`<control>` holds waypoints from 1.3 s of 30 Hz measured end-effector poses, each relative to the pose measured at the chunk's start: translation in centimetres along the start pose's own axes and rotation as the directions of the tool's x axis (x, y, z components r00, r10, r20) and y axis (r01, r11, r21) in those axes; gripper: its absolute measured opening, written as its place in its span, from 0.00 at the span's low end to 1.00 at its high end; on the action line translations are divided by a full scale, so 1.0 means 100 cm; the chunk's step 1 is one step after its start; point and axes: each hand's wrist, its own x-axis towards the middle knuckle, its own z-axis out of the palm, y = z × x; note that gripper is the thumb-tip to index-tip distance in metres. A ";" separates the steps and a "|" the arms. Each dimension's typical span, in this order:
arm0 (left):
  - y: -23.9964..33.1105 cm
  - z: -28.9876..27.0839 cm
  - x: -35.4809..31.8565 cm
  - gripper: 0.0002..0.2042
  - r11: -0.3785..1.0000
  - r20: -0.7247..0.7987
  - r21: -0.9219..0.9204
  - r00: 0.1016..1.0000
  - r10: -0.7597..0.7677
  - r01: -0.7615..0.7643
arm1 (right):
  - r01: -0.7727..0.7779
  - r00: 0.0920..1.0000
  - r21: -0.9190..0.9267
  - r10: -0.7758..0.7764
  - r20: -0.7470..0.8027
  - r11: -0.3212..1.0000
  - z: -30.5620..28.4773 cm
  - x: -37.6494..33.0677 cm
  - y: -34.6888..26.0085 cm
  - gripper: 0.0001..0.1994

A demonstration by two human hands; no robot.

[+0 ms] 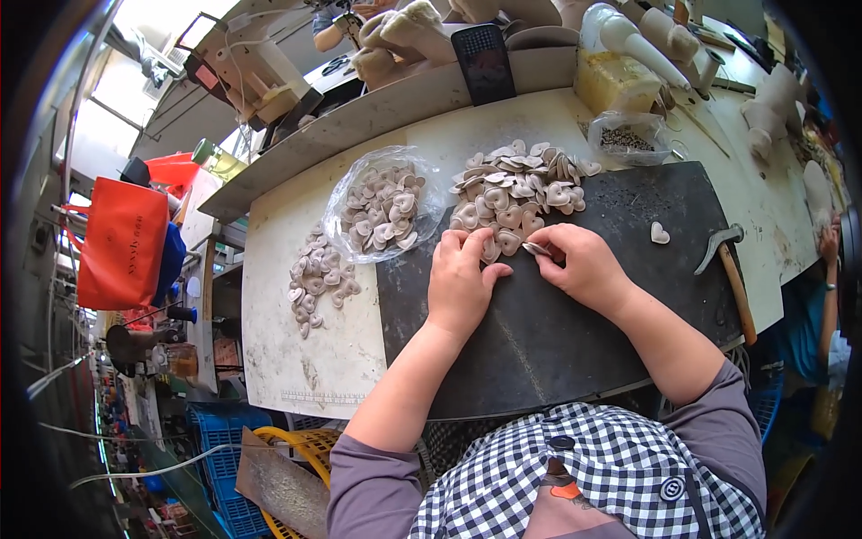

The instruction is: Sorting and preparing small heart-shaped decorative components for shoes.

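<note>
A heap of small beige heart-shaped pieces (521,180) lies in front of me, partly on the black mat (503,350). Between thumb and fingers, my right hand (584,260) pinches one heart-shaped piece (536,249) at the heap's near edge. My left hand (461,278) rests beside it, thumb apart from the curved fingers, whose tips touch the nearest pieces. A clear plastic bag (339,202) full of similar pieces stands to the left. More loose pieces (314,274) are scattered on the pale tabletop (269,350). A single heart (660,234) lies apart on the mat's right side.
At the mat's right edge lies a hammer (736,287) with a wooden handle. Behind the mat sit a bag of small metal bits (628,139) and a yellowish glue container (615,85). A phone (483,65) leans on the raised ledge (377,103). Another person's arm (830,287) shows far right.
</note>
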 end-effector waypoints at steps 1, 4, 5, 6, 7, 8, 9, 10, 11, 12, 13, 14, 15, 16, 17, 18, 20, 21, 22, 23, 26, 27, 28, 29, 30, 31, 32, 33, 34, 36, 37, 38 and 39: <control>-0.004 0.002 0.001 0.20 0.999 0.010 0.007 0.999 0.037 -0.037 | -0.170 0.985 0.157 0.168 0.026 0.973 -0.002 -0.001 -0.001 0.12; -0.012 0.005 0.001 0.18 0.986 0.011 0.085 0.990 0.144 -0.144 | -0.255 0.967 0.295 0.245 0.072 0.921 -0.005 0.002 0.010 0.13; -0.013 0.004 0.002 0.16 0.964 0.007 0.159 0.977 0.213 -0.212 | -0.297 0.955 0.349 0.282 0.095 0.889 -0.006 0.004 0.011 0.13; -0.016 0.000 0.002 0.13 0.960 -0.010 0.174 0.974 0.226 -0.221 | -0.337 0.941 0.381 0.305 0.145 0.861 -0.011 0.006 0.009 0.12; -0.013 -0.004 0.002 0.13 0.959 -0.007 0.173 0.974 0.228 -0.223 | -0.339 0.941 0.382 0.307 0.144 0.860 -0.011 0.006 0.012 0.12; -0.010 -0.008 0.000 0.13 0.978 0.070 -0.168 0.991 -0.116 0.127 | -0.355 0.935 0.424 0.318 0.158 0.833 -0.012 0.005 0.015 0.12; -0.005 -0.012 -0.001 0.12 0.764 0.252 -0.440 0.881 -0.399 0.472 | -0.372 0.928 0.465 0.330 0.172 0.803 -0.013 0.005 0.019 0.12; 0.002 -0.016 -0.003 0.10 0.255 0.423 -0.765 0.760 -0.494 0.592 | -0.372 0.928 0.467 0.329 0.174 0.802 -0.013 0.005 0.021 0.12; 0.003 -0.016 -0.007 0.10 0.255 0.424 -0.764 0.758 -0.495 0.593 | -0.385 0.923 0.500 0.328 0.202 0.775 -0.013 0.005 0.024 0.13; 0.003 -0.015 -0.011 0.09 -0.109 0.534 -0.828 0.716 -0.450 0.549 | -0.399 0.917 0.531 0.327 0.229 0.747 -0.012 0.005 0.026 0.14; 0.004 -0.014 -0.016 0.09 -0.463 0.621 -0.768 0.690 -0.371 0.442 | -0.401 0.916 0.530 0.326 0.234 0.747 -0.012 0.006 0.024 0.14; 0.010 -0.011 -0.019 0.15 -0.425 0.622 -0.775 0.684 -0.381 0.468 | -0.422 0.907 0.598 0.329 0.264 0.681 -0.011 0.006 0.020 0.13; 0.008 -0.001 -0.025 0.13 -0.392 0.586 -0.801 0.728 -0.357 0.453 | -0.441 0.897 0.660 0.331 0.294 0.609 -0.009 0.006 0.016 0.13; 0.015 0.001 -0.026 0.11 -0.302 0.570 -0.821 0.723 -0.390 0.485 | -0.445 0.895 0.656 0.332 0.298 0.610 -0.007 0.005 0.014 0.13; 0.022 0.002 -0.026 0.12 -0.210 0.552 -0.831 0.720 -0.421 0.515 | -0.414 0.910 0.729 0.274 0.312 0.545 -0.005 0.003 0.011 0.13; 0.029 0.002 -0.023 0.17 -0.230 0.560 -0.827 0.718 -0.412 0.513 | -0.384 0.923 0.794 0.214 0.320 0.471 -0.003 0.002 0.009 0.13; 0.037 0.005 -0.023 0.15 -0.049 0.491 -0.852 0.762 -0.421 0.522 | -0.390 0.921 0.777 0.195 0.338 0.494 0.004 -0.002 0.005 0.13; 0.037 0.009 -0.026 0.14 0.023 0.466 -0.852 0.779 -0.420 0.523 | -0.391 0.919 0.763 0.175 0.353 0.514 0.009 -0.003 0.003 0.13; 0.035 0.011 -0.029 0.14 0.019 0.467 -0.853 0.780 -0.416 0.521 | -0.370 0.926 0.776 0.137 0.351 0.511 0.013 -0.005 0.002 0.17; 0.033 0.012 -0.031 0.12 0.002 0.457 -0.862 0.779 -0.430 0.507 | -0.370 0.926 0.773 0.140 0.350 0.515 0.012 -0.005 0.000 0.17; 0.024 0.009 -0.032 0.09 -0.119 0.415 -0.904 0.774 -0.478 0.411 | -0.226 0.959 0.697 0.030 0.281 0.681 0.005 0.000 -0.006 0.23; 0.019 0.005 -0.032 0.08 -0.215 0.388 -0.921 0.767 -0.511 0.324 | -0.168 0.980 0.567 0.074 0.185 0.807 0.003 0.005 -0.006 0.22; 0.015 0.001 -0.029 0.05 -0.296 0.368 -0.923 0.784 -0.499 0.245 | -0.106 0.992 0.345 0.074 0.105 0.933 0.002 0.008 -0.005 0.20; 0.016 0.000 -0.027 0.05 -0.301 0.367 -0.923 0.785 -0.499 0.240 | -0.054 0.998 0.095 0.051 0.027 0.994 0.002 0.012 -0.004 0.18; 0.018 -0.002 -0.024 0.04 -0.299 0.375 -0.922 0.761 -0.530 0.246 | -0.052 0.998 0.090 0.050 0.031 0.995 0.005 0.016 -0.004 0.18; 0.018 -0.005 -0.023 0.03 -0.295 0.382 -0.921 0.736 -0.559 0.254 | 0.070 0.995 -0.142 -0.079 -0.057 0.987 0.011 0.022 -0.006 0.16; 0.019 -0.006 -0.022 0.08 -0.255 0.373 -0.927 0.753 -0.542 0.276 | 0.167 0.968 -0.375 -0.223 -0.112 0.912 0.015 0.024 -0.008 0.14; 0.018 -0.006 -0.023 0.08 -0.257 0.373 -0.927 0.755 -0.539 0.274 | 0.167 0.968 -0.378 -0.224 -0.112 0.910 0.017 0.024 -0.008 0.14; 0.016 -0.005 -0.025 0.10 -0.191 0.377 -0.926 0.754 -0.537 0.327 | 0.133 0.981 -0.379 -0.176 -0.080 0.916 0.019 0.024 -0.009 0.14; 0.014 -0.005 -0.027 0.16 -0.084 0.397 -0.901 0.728 -0.559 0.426 | 0.101 0.991 -0.385 -0.129 -0.046 0.917 0.020 0.022 -0.010 0.14; 0.012 -0.004 -0.029 0.16 -0.088 0.394 -0.903 0.729 -0.561 0.420 | 0.048 0.999 -0.303 -0.050 0.000 0.952 0.017 0.020 -0.010 0.14; 0.009 -0.001 -0.030 0.17 0.088 0.348 -0.882 0.765 -0.542 0.464 | -0.013 0.998 -0.221 0.025 0.053 0.975 0.015 0.017 -0.010 0.13; 0.008 0.001 -0.031 0.18 0.262 0.308 -0.832 0.800 -0.514 0.489 | -0.008 0.998 -0.225 0.022 0.058 0.974 0.015 0.014 -0.013 0.13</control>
